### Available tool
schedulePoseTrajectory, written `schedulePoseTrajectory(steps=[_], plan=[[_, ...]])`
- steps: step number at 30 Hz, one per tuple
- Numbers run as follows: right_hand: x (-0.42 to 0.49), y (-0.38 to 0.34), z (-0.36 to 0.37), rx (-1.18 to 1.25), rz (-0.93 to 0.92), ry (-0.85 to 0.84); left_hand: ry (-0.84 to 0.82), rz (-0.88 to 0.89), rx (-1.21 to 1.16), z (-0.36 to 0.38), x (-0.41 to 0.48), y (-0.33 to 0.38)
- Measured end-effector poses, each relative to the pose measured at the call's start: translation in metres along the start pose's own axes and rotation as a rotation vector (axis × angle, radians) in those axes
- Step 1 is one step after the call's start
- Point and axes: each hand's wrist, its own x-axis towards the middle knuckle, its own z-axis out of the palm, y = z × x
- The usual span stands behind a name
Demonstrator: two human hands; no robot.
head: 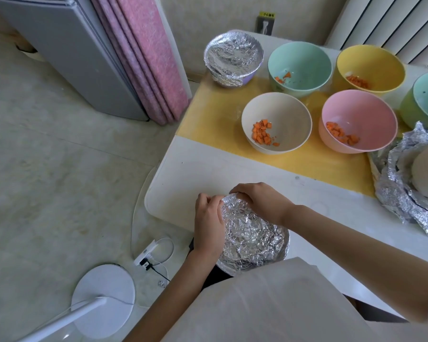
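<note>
Both the left hand (208, 223) and right hand (260, 201) gripped the foil-covered bowl (252, 238) at the counter (183, 174) edge, fingers curled over its rim.

Silver crinkled foil (252, 233); cream bowl (292, 119), pink bowl (366, 112) (orange carrot bits (262, 133) inside); yellow mat (208, 114).

The head camera looks steeply down, close over the foil-covered bowl (252, 233) at the table (195, 174) edge.

We see soft, even daylight, brightest around the foil-covered bowl (253, 239), where glints sparkle; beyond it, edges curve and blur slightly.
</note>
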Motion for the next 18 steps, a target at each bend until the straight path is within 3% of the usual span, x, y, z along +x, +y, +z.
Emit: schedulePoseTrajectory(steps=[18], plan=[[0.0025, 0.0070, -0.0021, -0.221, 0.005, -0.062, 0.006, -0.004, -0.058, 0.0046, 0.0002, 0.0030]])
